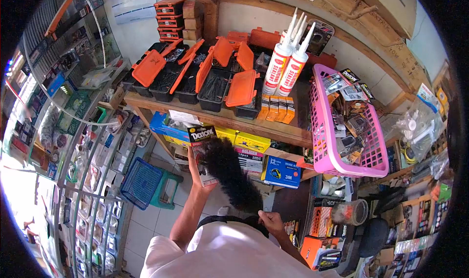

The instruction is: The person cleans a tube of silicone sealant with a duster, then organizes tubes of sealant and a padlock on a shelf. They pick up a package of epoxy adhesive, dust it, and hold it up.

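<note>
My left hand [196, 173] holds a carded Dextone package [199, 151] upright in front of the lower shelf. A fluffy black duster [233, 178] lies across the package's right side, its far end near the card. At the duster's near end, my right hand [269, 221] is closed round its handle, close to my body. Above the package, black boxes with orange lids [214, 88] stand on the wooden shelf, several of them open with small hardware inside. White silicone sealant tubes [287, 70] stand to their right, behind small orange boxes [277, 109].
A pink basket [322, 151] full of packaged items is at the right. Blue box [282, 172] and yellow boxes [251, 141] sit on the lower shelf. A blue crate [141, 182] and green stool [169, 190] stand on the tiled floor, beside glass display shelves [73, 192].
</note>
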